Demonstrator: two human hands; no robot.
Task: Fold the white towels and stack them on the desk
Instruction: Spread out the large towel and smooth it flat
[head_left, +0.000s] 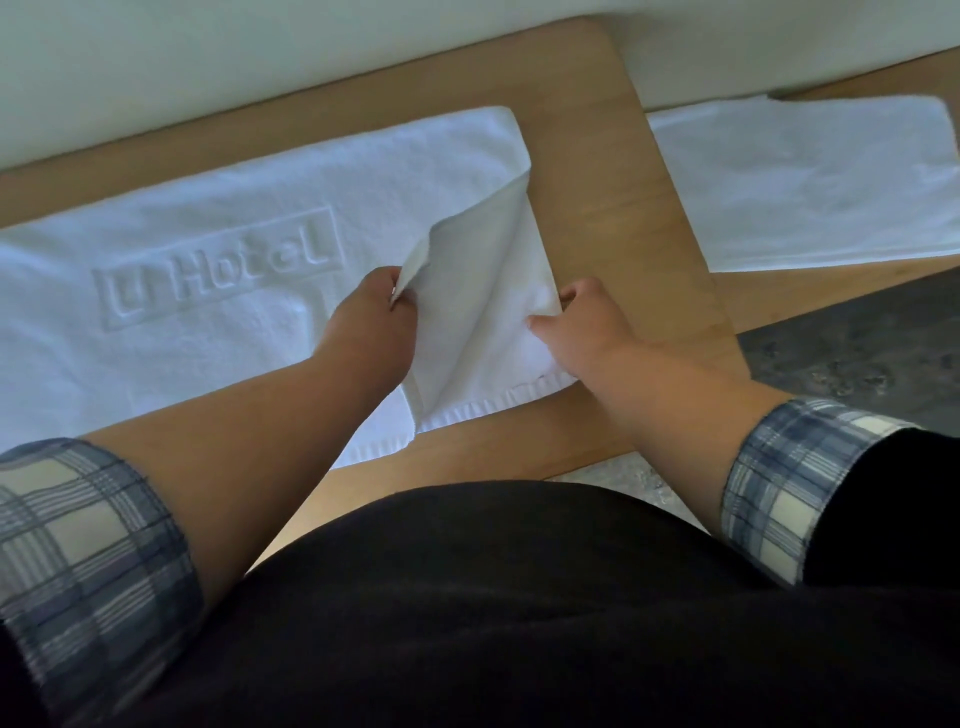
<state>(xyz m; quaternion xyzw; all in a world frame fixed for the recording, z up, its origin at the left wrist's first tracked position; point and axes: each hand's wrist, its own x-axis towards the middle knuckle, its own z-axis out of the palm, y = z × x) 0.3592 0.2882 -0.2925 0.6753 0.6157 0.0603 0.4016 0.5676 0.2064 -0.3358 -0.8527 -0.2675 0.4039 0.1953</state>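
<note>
A white towel (208, 208) lies spread along the wooden desk (613, 208), covering most of the desk's left and middle. Its end nearest the desk's right edge is lifted and turned back into a raised flap. The left hand (371, 322) pinches one corner of that flap between thumb and fingers, holding it up off the desk. The right hand (582, 332) grips the flap's other side, with the thumb on top of the cloth and the fingers curled round the edge. Embossed in a frame on the flat part of the towel is lettering (218, 270) reading "Hotel", with a mark before it that is unclear. Beyond the desk's right edge a second white towel (805, 187) lies flat on a separate wooden surface.
</note>
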